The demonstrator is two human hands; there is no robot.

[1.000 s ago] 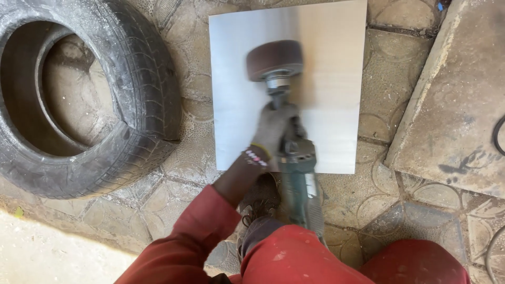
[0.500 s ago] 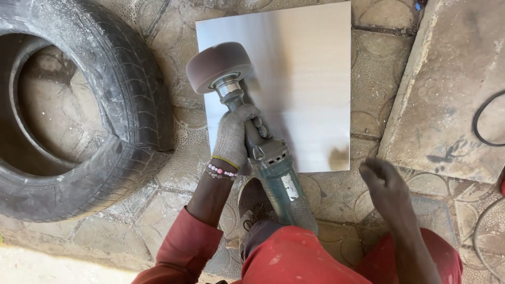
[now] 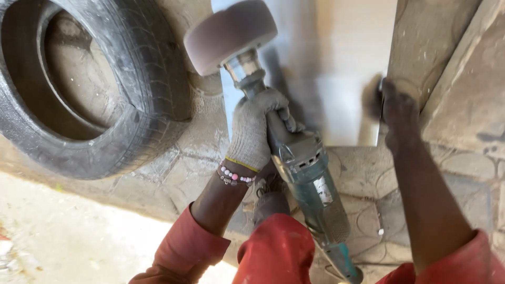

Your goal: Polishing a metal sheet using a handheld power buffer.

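My left hand, in a grey knit glove with a bead bracelet at the wrist, grips the neck of a green power polisher. Its round brownish drum wheel is raised off the left edge of a shiny metal sheet lying on the paved ground. My bare right hand rests on the sheet's right edge near its front corner, fingers closed on the edge. Red sleeves and red trousers fill the bottom of the view.
A worn black tyre lies flat at the left, close to the wheel. A raised concrete slab borders the sheet on the right. Cracked stone paving surrounds the sheet; pale sandy ground lies at lower left.
My left hand swung the polisher leftward until its wheel left the sheet. My right hand came into view and reached forward to the sheet's right edge. The camera moved closer.
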